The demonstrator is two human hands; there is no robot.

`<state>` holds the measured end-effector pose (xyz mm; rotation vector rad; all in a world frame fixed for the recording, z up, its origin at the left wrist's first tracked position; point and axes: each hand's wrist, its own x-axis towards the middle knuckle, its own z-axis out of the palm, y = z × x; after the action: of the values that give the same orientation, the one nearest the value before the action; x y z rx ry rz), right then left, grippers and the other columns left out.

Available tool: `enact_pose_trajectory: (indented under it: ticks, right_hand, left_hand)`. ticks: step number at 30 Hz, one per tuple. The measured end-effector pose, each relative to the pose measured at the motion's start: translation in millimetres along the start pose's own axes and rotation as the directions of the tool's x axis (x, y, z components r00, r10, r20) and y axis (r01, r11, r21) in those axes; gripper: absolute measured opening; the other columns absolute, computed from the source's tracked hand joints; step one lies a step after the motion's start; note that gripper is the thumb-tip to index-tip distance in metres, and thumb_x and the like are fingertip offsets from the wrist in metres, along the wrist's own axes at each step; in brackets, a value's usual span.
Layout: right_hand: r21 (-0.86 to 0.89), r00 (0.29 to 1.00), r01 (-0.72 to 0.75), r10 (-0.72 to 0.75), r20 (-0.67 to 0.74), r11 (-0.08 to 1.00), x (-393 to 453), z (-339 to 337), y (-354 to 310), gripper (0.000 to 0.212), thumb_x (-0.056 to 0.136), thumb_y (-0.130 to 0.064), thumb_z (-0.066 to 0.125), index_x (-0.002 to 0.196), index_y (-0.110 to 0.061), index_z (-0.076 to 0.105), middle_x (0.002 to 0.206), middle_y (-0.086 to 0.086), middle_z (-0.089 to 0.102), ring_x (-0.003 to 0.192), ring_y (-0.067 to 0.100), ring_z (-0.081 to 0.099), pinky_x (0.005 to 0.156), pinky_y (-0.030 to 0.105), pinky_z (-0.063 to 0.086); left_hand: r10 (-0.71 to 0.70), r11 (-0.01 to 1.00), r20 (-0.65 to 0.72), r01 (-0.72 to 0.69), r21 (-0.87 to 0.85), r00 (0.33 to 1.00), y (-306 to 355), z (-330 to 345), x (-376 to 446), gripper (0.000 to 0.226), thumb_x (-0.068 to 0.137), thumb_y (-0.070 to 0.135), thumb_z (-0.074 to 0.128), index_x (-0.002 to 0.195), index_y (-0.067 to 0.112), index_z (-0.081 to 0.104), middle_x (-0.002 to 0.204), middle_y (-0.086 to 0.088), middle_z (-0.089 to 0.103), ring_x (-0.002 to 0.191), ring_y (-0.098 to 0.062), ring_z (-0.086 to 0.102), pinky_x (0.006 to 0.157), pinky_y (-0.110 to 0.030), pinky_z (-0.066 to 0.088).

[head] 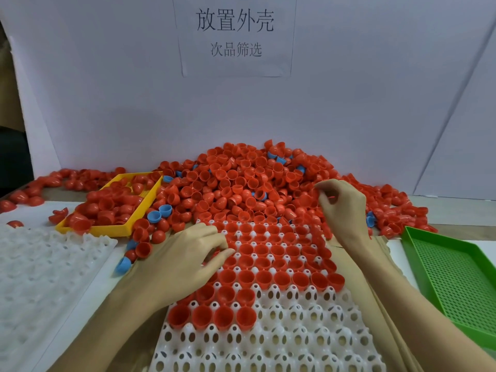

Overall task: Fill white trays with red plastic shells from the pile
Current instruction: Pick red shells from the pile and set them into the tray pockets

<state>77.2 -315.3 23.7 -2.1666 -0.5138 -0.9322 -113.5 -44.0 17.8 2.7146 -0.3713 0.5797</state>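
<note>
A white tray (281,345) with round pockets lies in front of me; its far rows hold red shells (264,277), its near rows stand bare. Behind it a big pile of red shells (236,181) leans on the back board. My left hand (188,261) lies over the tray's left side, fingers curled down onto the shells there; whether it holds one is hidden. My right hand (342,208) is at the pile's near right edge, fingertips pinching among the red shells.
A yellow tray (126,228) of red shells sits at the left. Several blue shells (158,213) lie mixed in the pile. A second white tray (43,269) lies at the near left, and a green mesh tray (456,275) at the right.
</note>
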Motion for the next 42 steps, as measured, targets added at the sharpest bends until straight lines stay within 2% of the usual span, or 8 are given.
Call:
enact_pose_trajectory:
  ticks: [3, 11, 14, 19, 25, 30, 34, 42]
  right_hand:
    - [0.089, 0.998, -0.044, 0.04, 0.043, 0.995, -10, -11, -24, 0.017, 0.092, -0.001, 0.072, 0.104, -0.012, 0.079, 0.096, -0.001, 0.075, 0.083, -0.003, 0.065, 0.08, 0.003, 0.049]
    - [0.297, 0.941, -0.187, 0.084, 0.328, 0.936, -59, -37, -87, 0.018, 0.089, -0.006, 0.076, 0.094, -0.022, 0.083, 0.087, -0.014, 0.077, 0.081, 0.0, 0.072, 0.077, 0.016, 0.057]
    - [0.354, 0.907, -0.253, 0.093, 0.411, 0.9, -64, -38, -98, 0.02, 0.09, -0.004, 0.074, 0.093, -0.022, 0.083, 0.082, -0.011, 0.077, 0.077, 0.004, 0.073, 0.073, 0.018, 0.057]
    - [0.392, 0.814, -0.345, 0.063, 0.578, 0.853, -67, -42, -97, 0.027, 0.094, -0.005, 0.067, 0.099, -0.028, 0.08, 0.081, 0.001, 0.074, 0.072, 0.017, 0.071, 0.067, 0.022, 0.056]
    - [0.355, 0.619, -0.39, -0.044, 0.784, 0.85, -66, -51, -90, 0.012, 0.095, -0.019, 0.073, 0.096, -0.028, 0.081, 0.078, 0.004, 0.074, 0.069, 0.018, 0.069, 0.073, 0.032, 0.06]
    - [0.303, 0.627, -0.342, -0.024, 0.779, 0.889, -68, -50, -92, 0.01, 0.094, -0.021, 0.074, 0.085, -0.021, 0.078, 0.071, 0.0, 0.076, 0.062, 0.015, 0.073, 0.06, 0.023, 0.058]
    - [0.236, 0.681, -0.244, -0.007, 0.732, 0.941, -72, -49, -93, 0.015, 0.094, -0.019, 0.072, 0.079, -0.02, 0.074, 0.065, -0.006, 0.074, 0.054, 0.007, 0.069, 0.053, 0.017, 0.051]
    - [0.291, 0.516, -0.357, -0.072, 0.853, 0.888, -66, -57, -91, 0.019, 0.099, -0.032, 0.067, 0.091, -0.018, 0.077, 0.074, 0.002, 0.077, 0.062, 0.017, 0.075, 0.061, 0.03, 0.062]
  left_hand:
    - [-0.004, 1.0, -0.037, 0.004, 0.001, 0.999, 2, 1, 0, 0.026, 0.1, 0.053, 0.043, 0.097, 0.037, 0.063, 0.088, 0.021, 0.052, 0.087, -0.001, 0.054, 0.074, -0.029, 0.054]
    - [0.04, 0.977, -0.131, -0.067, -0.203, 0.991, 41, 0, -3, 0.038, 0.099, 0.043, 0.061, 0.136, 0.043, 0.053, 0.116, 0.023, 0.055, 0.092, 0.005, 0.062, 0.074, -0.002, 0.044]
    - [-0.011, 0.915, -0.123, -0.039, -0.402, 0.992, 53, 6, -3, 0.03, 0.102, 0.04, 0.057, 0.13, 0.048, 0.056, 0.115, 0.023, 0.062, 0.105, -0.002, 0.064, 0.085, -0.011, 0.048]
    - [-0.086, 0.879, -0.094, 0.031, -0.476, 0.992, 54, 18, -4, 0.021, 0.098, 0.023, 0.065, 0.111, 0.038, 0.061, 0.093, 0.011, 0.068, 0.085, -0.016, 0.07, 0.073, -0.021, 0.056]
    - [-0.19, 0.896, -0.149, 0.11, -0.43, 0.97, 50, 16, -2, 0.032, 0.095, 0.008, 0.067, 0.103, 0.036, 0.052, 0.083, 0.012, 0.071, 0.077, -0.004, 0.073, 0.071, -0.016, 0.056]
    - [-0.207, 0.934, -0.212, 0.128, -0.333, 0.955, 51, 13, -4, 0.025, 0.082, 0.001, 0.079, 0.083, 0.024, 0.07, 0.083, 0.016, 0.071, 0.084, -0.002, 0.071, 0.075, -0.017, 0.057]
    - [-0.284, 0.843, -0.144, 0.175, -0.508, 0.948, 56, 16, -3, 0.007, 0.087, 0.021, 0.079, 0.091, 0.027, 0.079, 0.088, 0.022, 0.074, 0.087, 0.002, 0.072, 0.076, -0.011, 0.056]
    - [-0.291, 0.701, 0.101, 0.284, -0.654, 0.951, 48, 10, 0, 0.015, 0.079, 0.017, 0.087, 0.086, 0.024, 0.076, 0.098, 0.011, 0.077, 0.094, -0.008, 0.075, 0.084, -0.02, 0.059]
